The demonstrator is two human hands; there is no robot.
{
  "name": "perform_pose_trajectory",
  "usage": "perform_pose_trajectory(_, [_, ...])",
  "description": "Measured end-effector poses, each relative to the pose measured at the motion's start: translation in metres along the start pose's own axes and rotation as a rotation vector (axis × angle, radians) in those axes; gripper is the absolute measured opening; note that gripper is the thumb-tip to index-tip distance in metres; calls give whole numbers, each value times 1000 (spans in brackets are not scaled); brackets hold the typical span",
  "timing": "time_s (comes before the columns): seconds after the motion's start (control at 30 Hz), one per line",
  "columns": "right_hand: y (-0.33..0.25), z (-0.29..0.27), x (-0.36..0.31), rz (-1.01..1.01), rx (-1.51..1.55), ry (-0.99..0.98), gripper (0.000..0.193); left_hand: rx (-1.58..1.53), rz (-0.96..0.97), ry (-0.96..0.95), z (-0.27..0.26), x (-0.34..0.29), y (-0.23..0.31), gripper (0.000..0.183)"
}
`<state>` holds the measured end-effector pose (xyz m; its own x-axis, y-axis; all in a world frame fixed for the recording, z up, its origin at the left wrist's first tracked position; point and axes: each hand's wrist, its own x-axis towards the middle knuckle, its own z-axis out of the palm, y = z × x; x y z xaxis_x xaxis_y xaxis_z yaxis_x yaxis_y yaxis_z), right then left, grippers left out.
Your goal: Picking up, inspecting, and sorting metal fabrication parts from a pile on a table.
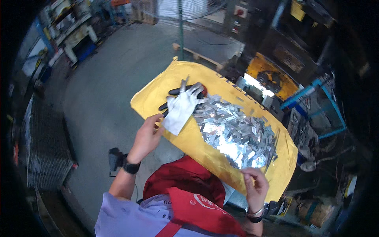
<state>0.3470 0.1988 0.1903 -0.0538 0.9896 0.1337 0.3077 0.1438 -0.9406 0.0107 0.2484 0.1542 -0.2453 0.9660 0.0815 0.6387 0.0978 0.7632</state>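
Metal strips (237, 130) on yellow tbl (152, 93), bare margins, L hand (149, 136) by glove (181, 108), R hand (256, 186) at edge, grips unclear

Yellow rectangular table (148, 94): white fabric glove (181, 111) lies toward the left end, cuff at the near edge. Black elongated items (173, 91) lie partly beneath it. Heap of flat silver metal strips (237, 132) lies right of the glove. Thin green post (181, 37) stands behind the far-left corner; blue rectangular frame (336, 108) stands beyond the far-right corner.
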Motion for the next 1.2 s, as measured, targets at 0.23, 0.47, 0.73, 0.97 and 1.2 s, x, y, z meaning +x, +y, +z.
perform_pose_trajectory(0.23, [-5, 16, 9, 26, 115, -246, 9, 176, -17, -16, 36, 22, -42, 28])
perform_pose_trajectory(0.47, [-18, 43, 38, -50, -33, -299, 14, -496, -23, -85, 26, 29, -14, 18])
perform_pose_trajectory(0.73, [-43, 132, 98, -368, -134, -241, 14, -960, 73, -350, 25, 63, 27, 16])
perform_pose_trajectory(0.97, [-41, 152, 117, -480, -169, -13, 20, -839, 162, -363, 20, 92, 54, 13])
perform_pose_trajectory(1.2, [-22, 129, 120, -323, -259, -225, 28, -843, 100, -512, 22, 57, 26, 12])
